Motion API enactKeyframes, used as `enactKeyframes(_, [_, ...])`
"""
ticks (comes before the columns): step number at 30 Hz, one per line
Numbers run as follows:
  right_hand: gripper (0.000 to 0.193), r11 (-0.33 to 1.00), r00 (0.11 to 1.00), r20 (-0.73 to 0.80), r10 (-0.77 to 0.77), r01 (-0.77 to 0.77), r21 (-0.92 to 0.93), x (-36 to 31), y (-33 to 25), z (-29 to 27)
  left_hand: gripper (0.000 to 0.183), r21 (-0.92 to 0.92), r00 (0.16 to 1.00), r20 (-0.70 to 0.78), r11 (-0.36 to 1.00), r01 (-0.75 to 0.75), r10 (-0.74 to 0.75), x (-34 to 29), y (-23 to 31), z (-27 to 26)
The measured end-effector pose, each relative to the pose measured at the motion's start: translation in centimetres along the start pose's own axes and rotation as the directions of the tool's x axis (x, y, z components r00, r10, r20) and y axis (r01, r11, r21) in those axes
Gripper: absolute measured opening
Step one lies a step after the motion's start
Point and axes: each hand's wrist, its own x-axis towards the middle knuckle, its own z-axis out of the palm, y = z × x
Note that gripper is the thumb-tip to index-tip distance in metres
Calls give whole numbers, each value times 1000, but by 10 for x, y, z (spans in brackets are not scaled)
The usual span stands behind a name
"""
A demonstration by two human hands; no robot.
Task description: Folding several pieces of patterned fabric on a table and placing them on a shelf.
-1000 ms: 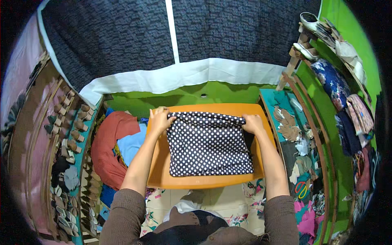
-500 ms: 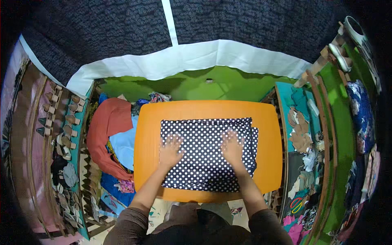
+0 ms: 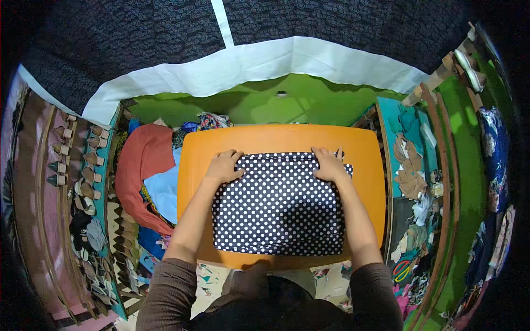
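A dark cloth with white polka dots (image 3: 279,207) lies folded flat on an orange table (image 3: 276,138). My left hand (image 3: 223,166) rests on the cloth's far left corner, fingers curled over its edge. My right hand (image 3: 328,164) grips the far right corner in the same way. Both forearms in brown sleeves reach across the cloth from the near edge of the table.
A heap of red, blue and patterned fabrics (image 3: 146,171) sits left of the table. Shelves with small objects (image 3: 83,182) line the left side, and a teal shelf with cloth scraps (image 3: 414,182) stands at the right. A green wall (image 3: 265,105) is behind.
My hands slid from the middle of the cloth out to its two far corners. The view shifted slightly.
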Motion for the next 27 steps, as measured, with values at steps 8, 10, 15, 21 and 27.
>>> enactKeyframes(8, [33,975,947,-268,-176,131,-178,-23,16,-3,30,135,958,-141,964,-230,248,-10,6,-24])
enactKeyframes(10, [33,990,963,-248,-105,77,-120,-32,9,-19,26,217,842,-331,902,-373,427,-16,6,-35])
enactKeyframes(15, [26,983,870,-466,-162,100,-156,-65,3,-27,14,353,793,-345,853,-386,501,-42,15,-60])
enactKeyframes(21, [25,917,702,-593,-394,347,-199,-152,0,11,26,370,701,-311,761,-532,641,-130,43,-52])
enactKeyframes(27, [36,869,762,-446,-470,309,-387,-201,-14,54,45,466,855,-79,777,-423,513,-177,80,-12])
